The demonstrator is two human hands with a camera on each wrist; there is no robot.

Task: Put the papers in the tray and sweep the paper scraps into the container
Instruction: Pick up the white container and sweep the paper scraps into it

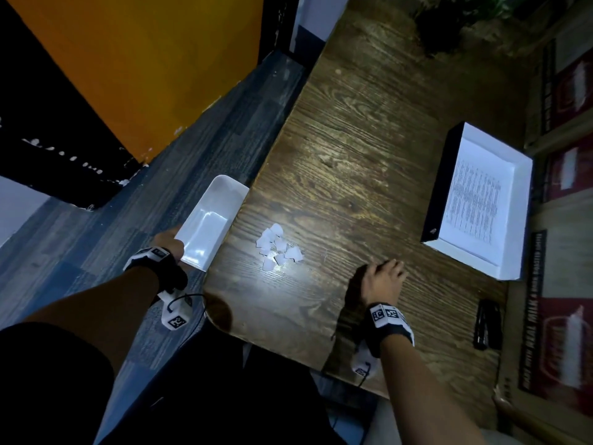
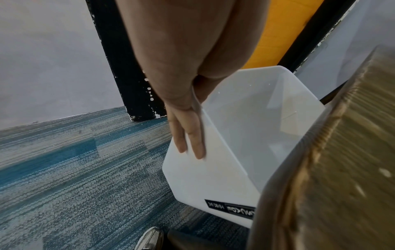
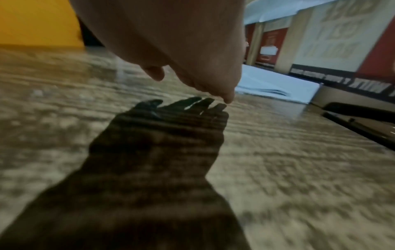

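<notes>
Several white paper scraps (image 1: 279,249) lie in a small heap on the wooden table (image 1: 353,123), near its left edge. My left hand (image 1: 170,243) grips the wall of an empty white plastic container (image 1: 208,226), held off the table's left edge beside the scraps. In the left wrist view my fingers (image 2: 188,140) lie on the outside of the container (image 2: 245,126). My right hand (image 1: 383,277) hovers just above the table to the right of the scraps, fingers relaxed and empty. The white tray (image 1: 519,216) at the right holds printed papers (image 1: 475,200).
A black stapler (image 1: 487,322) lies near the table's right front corner, right of my right hand. Printed cardboard boxes (image 1: 571,316) line the table's right side. A dark plant (image 1: 449,27) stands at the far end. Blue-grey carpet (image 1: 96,236) lies left of the table.
</notes>
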